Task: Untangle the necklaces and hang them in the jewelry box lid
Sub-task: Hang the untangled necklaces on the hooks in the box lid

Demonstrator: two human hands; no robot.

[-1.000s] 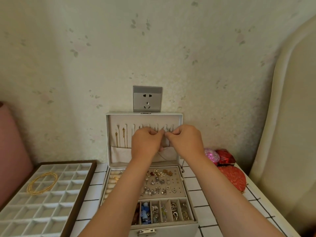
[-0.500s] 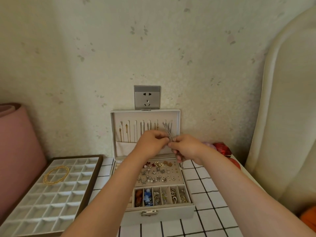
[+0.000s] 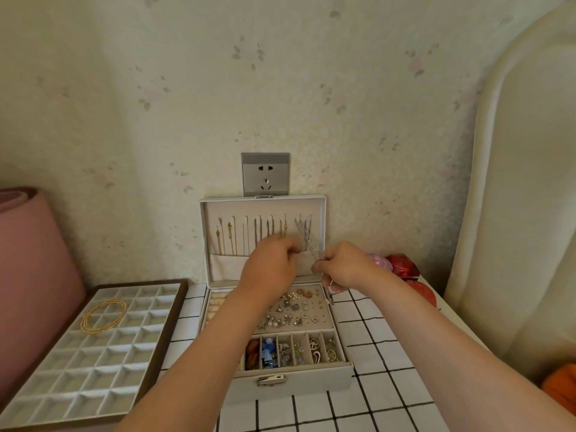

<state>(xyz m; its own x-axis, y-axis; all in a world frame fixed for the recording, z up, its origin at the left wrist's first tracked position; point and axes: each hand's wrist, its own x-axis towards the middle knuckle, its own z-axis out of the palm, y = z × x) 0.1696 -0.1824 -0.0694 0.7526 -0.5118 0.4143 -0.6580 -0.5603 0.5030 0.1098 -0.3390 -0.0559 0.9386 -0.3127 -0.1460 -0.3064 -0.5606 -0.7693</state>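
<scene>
**Silver necklace (image 3: 307, 240) at the lid (image 3: 218, 210) hooks**

A jewelry box (image 3: 314, 383) stands open, lid upright. The right hand (image 3: 346, 266) pinches the necklace, which slants down from the lid's right-hand hooks. The left hand (image 3: 269, 268) curls its fingers (image 3: 291, 254) beside it, grip unclear.

The left forearm (image 3: 202, 353) and the right forearm (image 3: 436, 335) are uncovered along their whole visible length, from the lower edge of the view to the wrists. The left hand (image 3: 270, 269) and the right hand (image 3: 344, 269) are bare too. One fingernail (image 3: 335, 288) on the right hand looks pale, though it is small and blurred.
</scene>
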